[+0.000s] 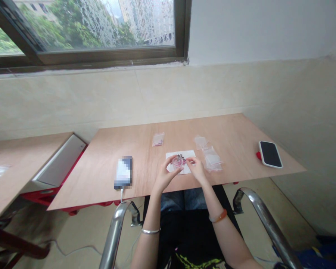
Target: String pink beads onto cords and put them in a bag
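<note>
Between the thumb and fingers of my left hand [165,172] is a small clear round dish [177,162], with pinkish pieces showing in or through it. My right hand [196,169] is closed in a pinch just right of the dish; whatever its fingertips hold is too small to make out. Small dark and pink beads [180,156] lie by the fingertips, just beyond the dish. Under both hands is a white sheet [188,170] on the wooden table [140,149].
Clear plastic bags [212,157] lie right of the sheet, and a small bag of pinkish pieces [158,139] lies behind it. A phone on a cable [123,172] is at left, another phone [270,154] at far right. Metal armrests [119,220] flank my seat.
</note>
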`<state>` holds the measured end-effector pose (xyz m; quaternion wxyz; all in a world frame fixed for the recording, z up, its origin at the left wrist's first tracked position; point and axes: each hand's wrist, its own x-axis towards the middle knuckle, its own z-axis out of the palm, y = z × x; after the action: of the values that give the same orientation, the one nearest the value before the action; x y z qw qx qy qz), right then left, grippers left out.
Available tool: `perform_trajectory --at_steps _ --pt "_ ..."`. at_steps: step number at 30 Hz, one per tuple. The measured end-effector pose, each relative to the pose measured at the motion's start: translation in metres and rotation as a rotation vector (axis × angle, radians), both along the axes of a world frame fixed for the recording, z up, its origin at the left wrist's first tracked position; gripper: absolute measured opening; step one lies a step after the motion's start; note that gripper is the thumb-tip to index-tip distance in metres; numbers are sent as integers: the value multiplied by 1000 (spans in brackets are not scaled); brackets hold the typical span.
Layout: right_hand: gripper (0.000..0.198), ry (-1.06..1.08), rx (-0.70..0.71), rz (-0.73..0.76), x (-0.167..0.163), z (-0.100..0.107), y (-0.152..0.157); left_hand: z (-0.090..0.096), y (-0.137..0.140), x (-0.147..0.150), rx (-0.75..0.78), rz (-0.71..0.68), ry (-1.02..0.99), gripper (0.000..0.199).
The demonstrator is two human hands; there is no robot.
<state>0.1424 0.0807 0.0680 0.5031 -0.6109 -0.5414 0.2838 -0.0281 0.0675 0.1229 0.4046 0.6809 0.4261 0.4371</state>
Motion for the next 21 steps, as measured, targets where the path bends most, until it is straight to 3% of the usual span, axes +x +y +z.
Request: perform_trajectory --at_steps 4,12,18,21 --pt "14 -228 -85 11 -13 -23 -2 0 2 -2 22 -15 19 51" --pt "12 -505 -110 -43 -30 -20 -8 3 3 -4 54 1 71 49" --pt "11 -334 -25 -58 -25 -26 -7 4 2 -4 47 0 58 51" --pt "16 -115 65 -127 -16 -11 -5 3 2 -4 29 9 43 51"
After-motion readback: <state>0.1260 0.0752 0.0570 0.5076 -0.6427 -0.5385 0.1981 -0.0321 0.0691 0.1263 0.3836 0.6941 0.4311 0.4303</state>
